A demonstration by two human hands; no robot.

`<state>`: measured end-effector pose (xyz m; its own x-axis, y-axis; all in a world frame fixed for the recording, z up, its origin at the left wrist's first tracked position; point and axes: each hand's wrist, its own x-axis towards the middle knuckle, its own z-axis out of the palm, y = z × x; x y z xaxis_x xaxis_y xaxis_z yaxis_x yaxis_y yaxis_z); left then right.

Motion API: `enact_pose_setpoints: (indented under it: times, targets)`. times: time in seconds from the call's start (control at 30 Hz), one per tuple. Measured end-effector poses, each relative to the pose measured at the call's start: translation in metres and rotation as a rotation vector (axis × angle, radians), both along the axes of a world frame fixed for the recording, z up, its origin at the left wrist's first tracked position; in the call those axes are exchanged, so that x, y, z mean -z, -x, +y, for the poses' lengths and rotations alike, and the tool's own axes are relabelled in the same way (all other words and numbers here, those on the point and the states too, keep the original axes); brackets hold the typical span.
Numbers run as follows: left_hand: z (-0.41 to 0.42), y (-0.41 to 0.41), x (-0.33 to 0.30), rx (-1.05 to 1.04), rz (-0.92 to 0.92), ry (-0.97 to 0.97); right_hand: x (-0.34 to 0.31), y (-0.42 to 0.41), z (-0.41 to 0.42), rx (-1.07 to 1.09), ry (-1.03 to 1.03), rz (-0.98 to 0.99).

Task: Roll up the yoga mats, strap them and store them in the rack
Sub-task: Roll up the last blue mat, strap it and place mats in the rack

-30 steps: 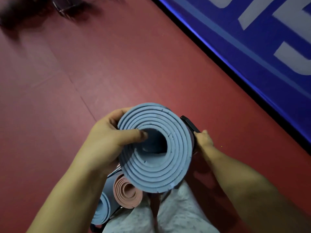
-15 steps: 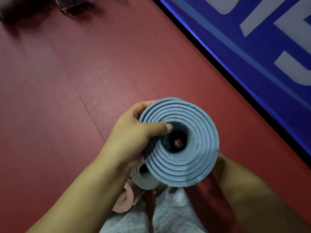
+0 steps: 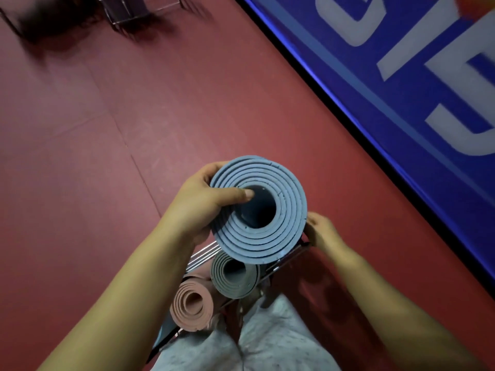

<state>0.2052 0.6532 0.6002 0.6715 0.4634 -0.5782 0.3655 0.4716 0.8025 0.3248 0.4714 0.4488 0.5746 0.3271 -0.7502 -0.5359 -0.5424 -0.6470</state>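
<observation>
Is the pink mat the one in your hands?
No, the left hand grips the blue mat; the pink mat sits lower, in the rack.

- Gym or sports hall: red sports flooring (image 3: pixel 139 108) with seams
- Blue banner (image 3: pixel 401 84), large white lettering
- Wire rack (image 3: pixel 203 257) holding rolled mats (image 3: pixel 235 277)

A wire rack (image 3: pixel 203 257) on the red floor (image 3: pixel 134 116) holds seemingly two rolled mats (image 3: pixel 235 275).
</observation>
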Motion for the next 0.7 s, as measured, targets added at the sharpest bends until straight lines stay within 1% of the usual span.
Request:
enact_pose_setpoints:
  times: [0.03, 0.07, 0.13, 0.17, 0.2, 0.23, 0.3, 0.33, 0.4, 0.43, 0.5, 0.57, 0.6, 0.67, 0.7]
  targets:
    - [0.0, 0.002, 0.001, -0.003, -0.011, -0.016, -0.029, -0.001, 0.002, -0.001, -0.065, -0.096]
    - [0.0, 0.003, 0.002, 0.0, -0.022, -0.029, -0.059, 0.0, 0.005, -0.049, -0.15, -0.158]
    - [-0.001, 0.007, 0.004, 0.008, -0.042, -0.049, -0.118, 0.008, 0.016, -0.193, -0.362, -0.121]
    - [-0.001, 0.009, 0.005, 0.01, -0.05, -0.058, -0.144, 0.016, 0.021, -0.295, -0.382, -0.166]
    - [-0.002, 0.011, 0.006, 0.014, -0.063, -0.066, -0.163, 0.026, 0.025, -0.423, -0.315, -0.284]
    - [-0.004, 0.014, 0.007, 0.025, -0.083, -0.069, -0.178, 0.034, 0.03, -0.501, -0.201, -0.409]
    - [-0.008, 0.02, 0.007, 0.061, -0.142, -0.036, -0.19, 0.044, 0.042, -0.691, 0.118, -0.739]
    - [-0.01, 0.025, 0.008, 0.084, -0.172, -0.001, -0.191, 0.048, 0.049, -0.798, 0.28, -0.873]
    - [-0.013, 0.035, 0.007, 0.127, -0.211, 0.07, -0.19, 0.058, 0.062, -0.972, 0.579, -1.025]
    - [-0.014, 0.041, 0.008, 0.14, -0.229, 0.101, -0.189, 0.062, 0.068, -1.03, 0.669, -1.066]
    - [-0.011, 0.054, 0.012, 0.152, -0.278, 0.149, -0.187, 0.067, 0.075, -1.058, 0.699, -1.13]
    - [-0.005, 0.066, 0.022, 0.131, -0.312, 0.201, -0.189, 0.069, 0.079, -1.012, 0.641, -1.159]
    - [-0.003, 0.073, 0.029, 0.089, -0.302, 0.236, -0.189, 0.068, 0.079, -1.003, 0.612, -1.156]
    - [-0.001, 0.089, 0.048, 0.019, -0.211, 0.229, -0.19, 0.066, 0.075, -0.982, 0.566, -1.131]
    - [-0.003, 0.099, 0.061, 0.021, -0.134, 0.173, -0.19, 0.066, 0.071, -0.956, 0.531, -1.133]
